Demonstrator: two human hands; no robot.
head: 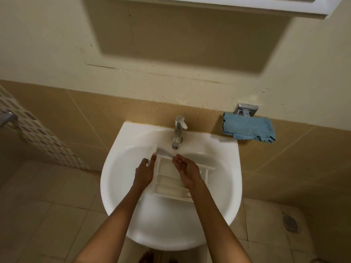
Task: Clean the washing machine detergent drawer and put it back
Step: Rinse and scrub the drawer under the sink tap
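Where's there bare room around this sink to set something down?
Bare: the sink has flat rim on either side of the faucet, toward the blue cloth, plus the basin's near part. Crowded: the basin's middle, where left hand, right hand and drawer meet.

A cream painted wall (57, 44) fills the upper half, scuffed and cracked, with a white cabinet (209, 4) at 12 o'clock casting a broad shadow below it. Under that runs a band of tan wall tiles (79, 114). At 2 o'clock a blue cloth (248, 128) hangs from a chrome holder (246, 109). A spotted mosaic strip (38, 133) slants at 9 o'clock. Beige floor tiles (47, 215) lie below, with a round floor drain (290, 223) at 4 o'clock.
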